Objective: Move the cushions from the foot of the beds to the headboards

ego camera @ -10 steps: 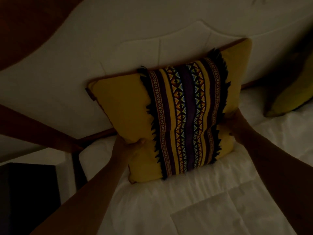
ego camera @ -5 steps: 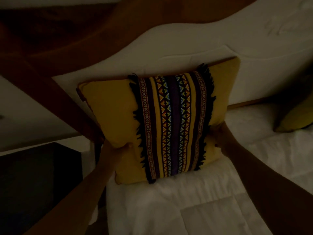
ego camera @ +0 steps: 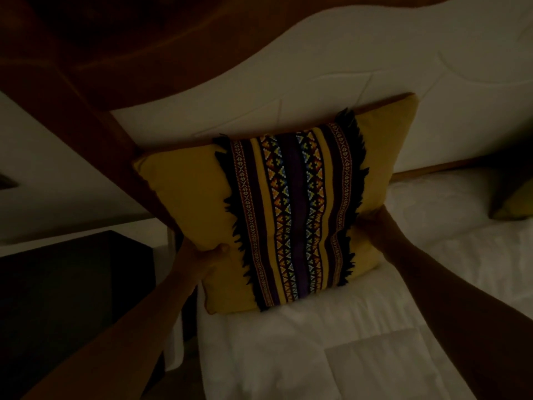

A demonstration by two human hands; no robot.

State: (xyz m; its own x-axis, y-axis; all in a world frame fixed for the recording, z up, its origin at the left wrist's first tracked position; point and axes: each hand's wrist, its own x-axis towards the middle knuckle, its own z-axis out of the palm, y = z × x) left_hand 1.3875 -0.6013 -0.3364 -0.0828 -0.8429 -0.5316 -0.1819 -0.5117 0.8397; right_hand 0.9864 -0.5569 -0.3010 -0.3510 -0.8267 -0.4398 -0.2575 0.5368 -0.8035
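Observation:
A yellow cushion [ego camera: 184,197] with a dark fringed band of woven patterns down its middle leans upright against the padded white headboard [ego camera: 360,67], its lower edge resting on the white bedding [ego camera: 317,342]. My left hand [ego camera: 202,255] grips its lower left side, thumb on the front. On the right edge my right hand [ego camera: 372,223] holds it, fingers hidden behind the fabric. The room is very dim.
A second yellow cushion [ego camera: 516,200] lies at the far right against the headboard. A dark bedside cabinet [ego camera: 72,298] stands left of the bed. Brown wooden frame [ego camera: 115,67] curves above and beside the headboard.
The view has shifted, so the cushion sits more to the right and lower in the frame. Both hands keep the same grip on its sides.

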